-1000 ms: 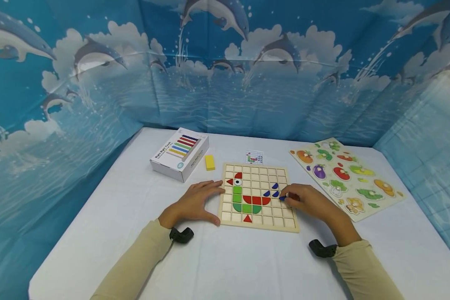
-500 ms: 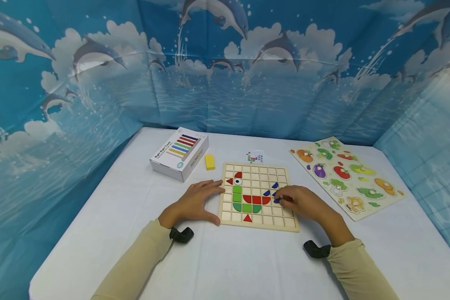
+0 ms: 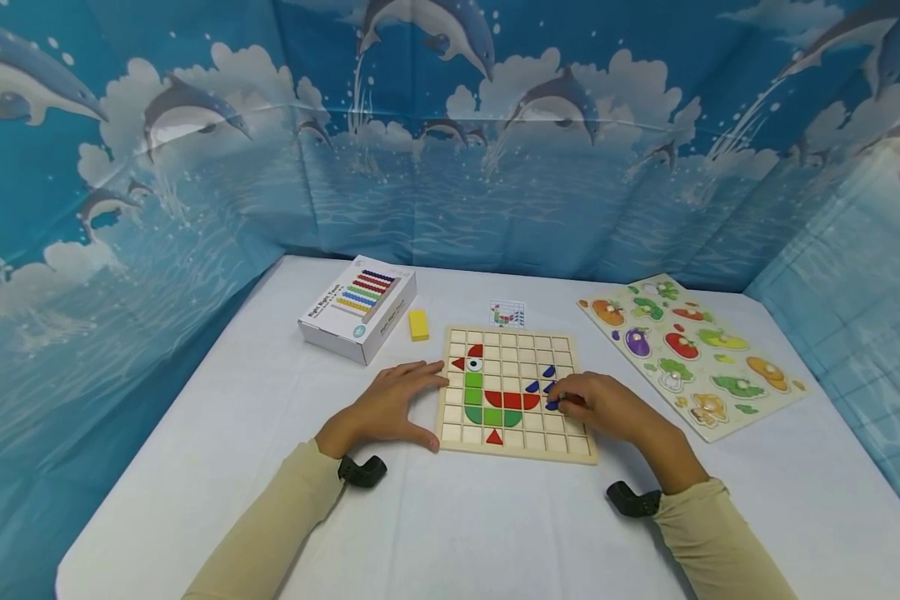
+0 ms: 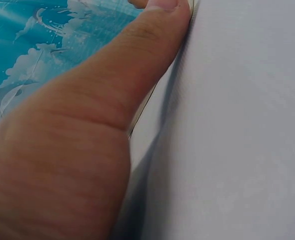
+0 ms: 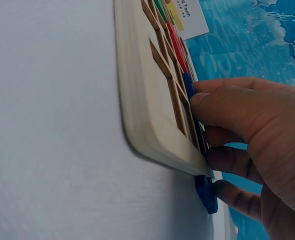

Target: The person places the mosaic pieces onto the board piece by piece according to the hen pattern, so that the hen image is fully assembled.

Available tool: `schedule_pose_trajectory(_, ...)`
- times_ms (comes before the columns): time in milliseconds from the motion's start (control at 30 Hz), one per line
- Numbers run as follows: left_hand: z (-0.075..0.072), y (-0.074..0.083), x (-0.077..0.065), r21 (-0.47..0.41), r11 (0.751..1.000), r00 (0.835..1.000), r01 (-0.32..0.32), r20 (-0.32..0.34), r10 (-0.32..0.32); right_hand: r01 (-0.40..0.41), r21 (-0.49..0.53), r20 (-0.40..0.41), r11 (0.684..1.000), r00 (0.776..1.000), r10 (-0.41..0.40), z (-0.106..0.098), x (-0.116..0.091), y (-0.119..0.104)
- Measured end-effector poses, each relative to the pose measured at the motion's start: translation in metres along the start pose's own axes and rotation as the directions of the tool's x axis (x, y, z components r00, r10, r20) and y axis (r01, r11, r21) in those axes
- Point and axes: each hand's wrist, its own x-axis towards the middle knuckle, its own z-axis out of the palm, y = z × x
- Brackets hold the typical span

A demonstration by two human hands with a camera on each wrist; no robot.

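Observation:
A wooden grid board point(image 3: 510, 342) lies on the white table, with green, red and blue pieces forming a bird in its cells. At its left edge my left hand point(image 3: 390, 408) rests with fingers and thumb spread, steadying nothing else visible. My right hand point(image 3: 603, 404) is over the board's right side, thumb and fingertips pinching a blue piece point(image 3: 552, 406) at a cell. Close to it are other blue pieces, one of them point(image 3: 549, 371) higher up. In the right wrist view a further blue piece point(image 5: 206, 194) touches a lower finger, just past the board's edge.
Behind the board lies a small pattern card point(image 3: 507, 314). A yellow block point(image 3: 418, 325) and a white box point(image 3: 360, 304) stand at the back left. On the right is a vegetable puzzle board point(image 3: 720, 362). A dolphin-print curtain point(image 3: 450, 192) hangs around the table.
My right hand has moved left and slightly inward over the board, bringing the blue piece into a cell below the other blue ones. My left hand has stayed in place.

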Motion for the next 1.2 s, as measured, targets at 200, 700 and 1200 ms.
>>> schedule_pose_trajectory(200, -0.0004, 0.0000, 0.0008, 0.001, 1.000, 1.000, 0.001, 0.005, -0.001, 0.002, 0.014, -0.001, 1.000, 1.000, -0.002, 0.0004, -0.0009, 0.0001)
schedule_pose_trajectory(700, -0.0010, 0.0011, 0.0009, 0.005, 1.000, 1.000, 0.009, 0.010, -0.009, 0.003, 0.019, -0.005, 1.000, 1.000, -0.003, 0.0024, -0.0006, 0.0012)
schedule_pose_trajectory(1200, -0.0004, 0.0000, 0.0010, 0.014, 1.000, 1.000, 0.007, 0.017, -0.007, -0.039, 0.056, -0.026, 0.998, 0.999, 0.040, -0.0054, -0.0049, 0.0028)
